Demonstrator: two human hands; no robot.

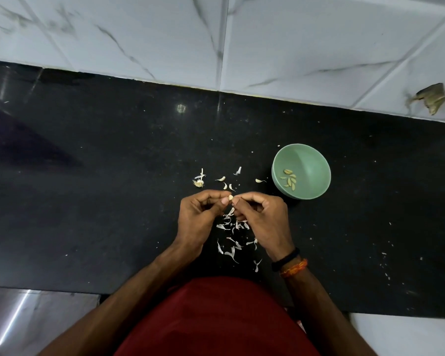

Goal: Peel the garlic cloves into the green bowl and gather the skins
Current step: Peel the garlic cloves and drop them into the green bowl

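Observation:
My left hand (199, 218) and my right hand (261, 218) meet over the black counter, fingertips together, both pinching one small garlic clove (231, 197). A strip of skin (230, 212) hangs below the clove between the hands. White skins (233, 244) lie scattered on the counter under and behind my hands. Unpeeled cloves (224, 182) lie just beyond my fingers, with the garlic root stub (198, 181) to their left. The green bowl (311, 160) stands to the right of my right hand and holds several peeled cloves (289, 179).
The black counter (113, 163) runs left to right, ending at a white marble-tile wall (216, 34) behind. A brownish scrap (432, 97) sticks on the wall at the right. Small white specks dot the counter at the right. My red shirt fills the bottom.

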